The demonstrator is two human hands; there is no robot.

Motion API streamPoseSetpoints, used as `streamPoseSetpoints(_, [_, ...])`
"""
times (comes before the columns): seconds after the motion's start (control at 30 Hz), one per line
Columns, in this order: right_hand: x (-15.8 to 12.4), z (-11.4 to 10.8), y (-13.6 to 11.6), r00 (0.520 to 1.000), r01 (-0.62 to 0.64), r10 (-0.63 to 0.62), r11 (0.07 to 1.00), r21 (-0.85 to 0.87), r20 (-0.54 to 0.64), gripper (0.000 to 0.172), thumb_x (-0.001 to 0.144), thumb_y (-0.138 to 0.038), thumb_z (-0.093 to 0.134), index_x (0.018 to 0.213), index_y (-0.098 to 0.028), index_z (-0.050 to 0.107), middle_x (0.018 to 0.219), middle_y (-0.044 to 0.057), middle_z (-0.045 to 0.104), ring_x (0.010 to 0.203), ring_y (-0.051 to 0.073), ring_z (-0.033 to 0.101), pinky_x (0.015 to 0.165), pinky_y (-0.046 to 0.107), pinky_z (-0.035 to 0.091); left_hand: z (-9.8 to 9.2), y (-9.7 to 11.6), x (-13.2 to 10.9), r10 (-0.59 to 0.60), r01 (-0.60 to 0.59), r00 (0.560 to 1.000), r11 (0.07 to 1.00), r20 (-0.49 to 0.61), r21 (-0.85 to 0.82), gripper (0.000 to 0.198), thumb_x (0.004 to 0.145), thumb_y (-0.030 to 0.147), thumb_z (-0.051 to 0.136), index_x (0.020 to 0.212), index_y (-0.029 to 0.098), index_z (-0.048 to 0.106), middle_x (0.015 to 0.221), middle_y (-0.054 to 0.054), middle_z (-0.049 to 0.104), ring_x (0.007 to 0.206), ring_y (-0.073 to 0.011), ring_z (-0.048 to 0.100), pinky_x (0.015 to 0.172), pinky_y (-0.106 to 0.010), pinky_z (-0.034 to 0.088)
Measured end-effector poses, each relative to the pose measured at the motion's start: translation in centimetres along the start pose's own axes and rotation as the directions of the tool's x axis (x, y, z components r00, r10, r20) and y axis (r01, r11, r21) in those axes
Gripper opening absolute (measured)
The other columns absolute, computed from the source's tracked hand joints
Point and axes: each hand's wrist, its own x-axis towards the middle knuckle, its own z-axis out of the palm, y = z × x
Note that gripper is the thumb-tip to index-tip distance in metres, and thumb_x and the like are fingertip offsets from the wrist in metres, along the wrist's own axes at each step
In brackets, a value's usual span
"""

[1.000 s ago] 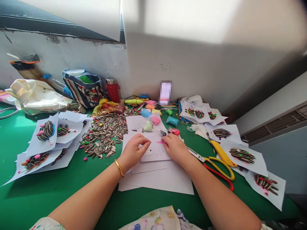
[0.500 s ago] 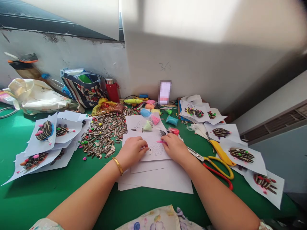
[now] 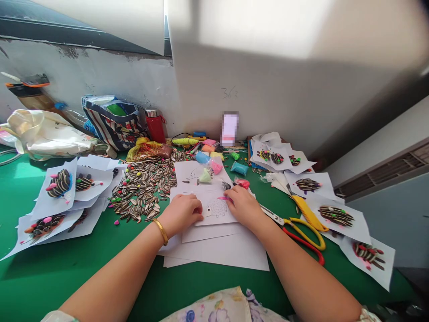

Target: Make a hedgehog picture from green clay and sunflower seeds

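White paper bearing an animal outline, the drawing sheet [image 3: 221,219], lay on the stacked pages between your hands. Your left hand [image 3: 185,213] was curled, thumb and fingertips close together near the drawn snout; whether they gripped anything, you couldn't tell. Your right hand [image 3: 243,205] was bent over the sheet's other side, fingertips at a pink strip [image 3: 221,198], though its grip was unclear. Sunflower seeds [image 3: 145,185] lay heaped leftward; scissors [image 3: 303,230] rested beside your right forearm.
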Motion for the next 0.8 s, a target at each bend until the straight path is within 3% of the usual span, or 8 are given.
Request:
streamPoseSetpoints(0.43, [0.0,-0.2,-0.2,1.000,-0.009,0.009,1.000,-0.004,0.017,0.022,0.095,-0.025,0.054,0.112,-0.022,0.066,0.107,0.007,0.061,0.104,0.021,0.055,0.085,0.029,0.044,-0.2,0.4,0.1,0.022,-0.022,0.999,1.000,-0.033,-0.002,0.003,0.079,0.022,0.068,0.079,0.021,0.071,0.083,-0.003,0.068,0.078,-0.0205,0.062,0.074,-0.031,0.042])
streamPoseSetpoints(0.67, [0.0,-0.2,-0.1,1.000,-0.015,0.015,1.000,-0.003,0.019,0.022,0.095,-0.026,0.054,0.113,-0.023,0.066,0.108,0.008,0.061,0.105,0.021,0.055,0.084,0.030,0.045,-0.8,-0.3,-0.2,0.025,-0.025,0.997,1.000,-0.079,-0.004,0.019,0.085,0.019,0.058,0.092,0.022,0.075,0.093,-0.007,0.071,0.085,-0.0219,0.065,0.080,-0.033,0.045])
streamPoseSetpoints(0.8, [0.0,-0.2,-0.1,0.999,-0.020,0.020,1.000,-0.001,0.025,0.022,0.094,-0.026,0.055,0.112,-0.023,0.066,0.108,0.008,0.061,0.105,0.022,0.055,0.084,0.030,0.045,-1.1,-0.4,-0.6,0.071,-0.069,0.997,0.997,-0.038,0.046,0.028,0.087,0.015,0.053,0.098,0.026,0.076,0.094,-0.007,0.069,0.085,-0.0224,0.064,0.079,-0.034,0.044])
